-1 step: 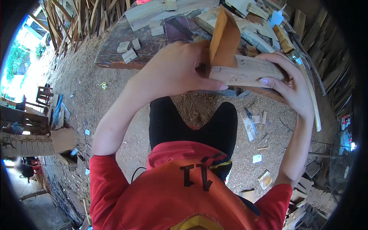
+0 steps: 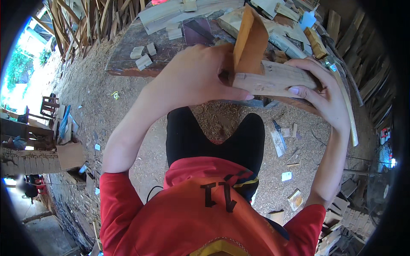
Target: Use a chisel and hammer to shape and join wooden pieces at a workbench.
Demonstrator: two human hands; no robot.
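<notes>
Above the near edge of the workbench (image 2: 128, 64), both hands grip a pale wooden block (image 2: 277, 83). An orange-brown wooden piece (image 2: 250, 42) with a slanted top rises from its left part. My left hand (image 2: 192, 77) closes round the left end, its thumb along the block's near side; its other fingers are mostly hidden behind the wood. At the right end, my right hand (image 2: 320, 87) has its thumb on the near face and a finger over the top. Whether the two wooden pieces are fixed together, I cannot tell.
Small wood offcuts (image 2: 144, 62) and a dark sanding sheet (image 2: 197, 31) lie on the bench. Farther right stands a white squeeze bottle (image 2: 308, 19). On the shaving-covered ground is a brush-like tool (image 2: 278, 141). Wood strips (image 2: 100, 21) lean at the far left.
</notes>
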